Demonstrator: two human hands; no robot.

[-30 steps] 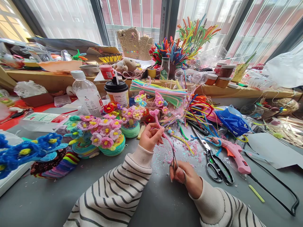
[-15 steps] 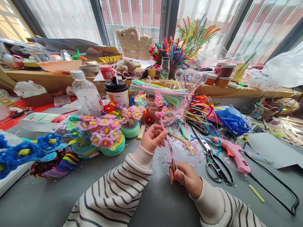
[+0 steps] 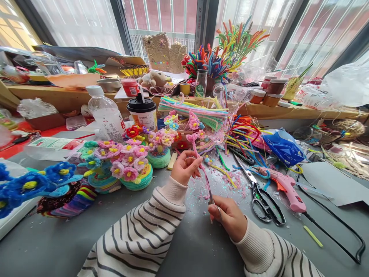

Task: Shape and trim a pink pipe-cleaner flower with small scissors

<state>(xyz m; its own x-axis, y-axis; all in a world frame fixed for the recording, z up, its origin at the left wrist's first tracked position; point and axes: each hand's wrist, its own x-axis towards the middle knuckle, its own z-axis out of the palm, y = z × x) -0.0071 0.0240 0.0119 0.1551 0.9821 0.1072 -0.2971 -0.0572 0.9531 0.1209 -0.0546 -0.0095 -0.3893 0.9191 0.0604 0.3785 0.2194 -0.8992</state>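
Between thumb and fingers, my left hand (image 3: 187, 167) pinches a pink pipe cleaner (image 3: 196, 150) that slants from a cluster of pipe-cleaner flowers (image 3: 193, 125) at its upper end. My right hand (image 3: 227, 213) grips small scissors (image 3: 211, 201), fingers curled round the handles. Their blades lie along the lower part of the pink stem, just below my left hand, and look nearly closed. Pink fuzz clippings (image 3: 236, 179) are scattered on the grey table (image 3: 190, 234) around the stem. Whether the blades touch the wire is too small to tell.
Big black-handled scissors (image 3: 259, 200) and a pink glue gun (image 3: 288, 190) with its cord lie to the right. Flower-topped pots (image 3: 137, 179), a plastic bottle (image 3: 106, 115) and a lidded cup (image 3: 142, 115) stand left. Behind is a bundle of pastel pipe cleaners (image 3: 196, 111).
The small scissors' blades have come closer together, and my right hand has shifted slightly right. My left hand and the flowered stem have moved a little to the left.
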